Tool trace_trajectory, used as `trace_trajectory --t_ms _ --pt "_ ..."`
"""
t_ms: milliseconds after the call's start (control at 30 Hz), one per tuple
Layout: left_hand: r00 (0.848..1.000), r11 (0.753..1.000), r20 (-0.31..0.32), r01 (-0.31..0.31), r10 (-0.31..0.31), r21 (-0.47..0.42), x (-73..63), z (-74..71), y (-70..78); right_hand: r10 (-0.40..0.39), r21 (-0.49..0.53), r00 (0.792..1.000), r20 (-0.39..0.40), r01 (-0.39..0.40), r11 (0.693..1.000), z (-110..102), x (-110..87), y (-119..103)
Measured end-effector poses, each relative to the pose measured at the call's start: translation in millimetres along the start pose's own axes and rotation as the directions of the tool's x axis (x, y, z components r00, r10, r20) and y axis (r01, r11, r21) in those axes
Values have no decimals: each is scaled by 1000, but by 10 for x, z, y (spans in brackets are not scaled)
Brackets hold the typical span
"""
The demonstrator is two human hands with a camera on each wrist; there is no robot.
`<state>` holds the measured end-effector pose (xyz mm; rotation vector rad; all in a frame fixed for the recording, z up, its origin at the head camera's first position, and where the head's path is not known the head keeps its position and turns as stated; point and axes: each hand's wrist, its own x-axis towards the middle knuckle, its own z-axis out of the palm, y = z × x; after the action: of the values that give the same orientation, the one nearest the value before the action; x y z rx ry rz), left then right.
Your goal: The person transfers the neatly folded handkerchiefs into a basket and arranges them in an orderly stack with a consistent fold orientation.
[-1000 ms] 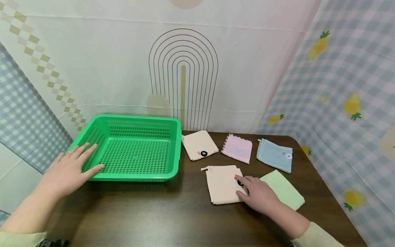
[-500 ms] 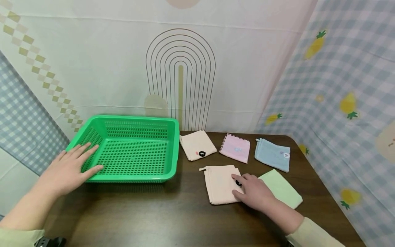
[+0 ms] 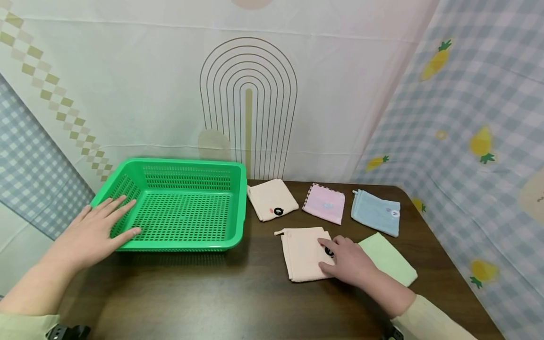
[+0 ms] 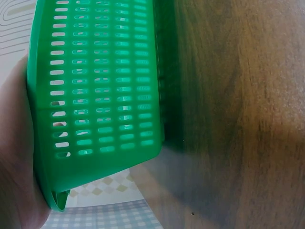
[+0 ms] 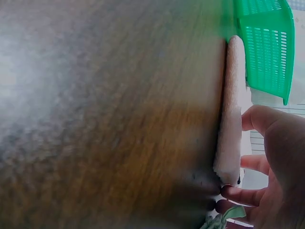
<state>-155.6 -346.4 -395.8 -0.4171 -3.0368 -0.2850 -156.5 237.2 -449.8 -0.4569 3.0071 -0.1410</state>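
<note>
My left hand (image 3: pixel 91 236) rests over the left front corner of a green plastic basket (image 3: pixel 191 244), fingers spread across its rim. In the left wrist view, the hand lies along the outer edge of the slotted basket wall (image 4: pixel 102 90). My right hand (image 3: pixel 350 262) lies on the right side of a folded cream hand towel (image 3: pixel 303 257), its thumb and fingertips touching the cloth with fingers apart. That towel has a white hanging loop and a dark embroidered patch partly hidden by the fingers. The right wrist view shows its thick folded edge (image 5: pixel 230 114) along the table.
Behind lie another cream towel (image 3: pixel 272 198) with a black ring-like motif, a lilac towel (image 3: pixel 325 203) and a blue towel (image 3: pixel 374 212). A light green towel (image 3: pixel 388 259) sits right of my right hand. The dark wooden table (image 3: pixel 204 297) meets patterned curtains (image 3: pixel 340 94) behind.
Both hands keep their places on the basket and the cream towel. The head view has shifted slightly; no object has visibly moved on the table.
</note>
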Motion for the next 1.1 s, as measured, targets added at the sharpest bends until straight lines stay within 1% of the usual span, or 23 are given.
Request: trace_trajectory --t_ms 267,533,833,933,1100 --pt "1000 1000 5 1 -1 3 -12 -10 32 50 63 998 48 -53 997 -1 45 -2" --pt "1000 1000 10 6 -6 11 -11 13 51 76 118 995 64 -83 990 6 50 -3" --pt "1000 1000 -5 -1 1 12 -26 -7 47 59 201 996 69 -72 977 -6 74 -22" --pt "1000 1000 -12 -6 6 13 -28 -9 33 59 232 994 87 -78 970 -4 90 -26" --pt "1000 1000 -17 -10 10 12 -34 10 11 76 279 989 128 -109 954 5 117 -32"
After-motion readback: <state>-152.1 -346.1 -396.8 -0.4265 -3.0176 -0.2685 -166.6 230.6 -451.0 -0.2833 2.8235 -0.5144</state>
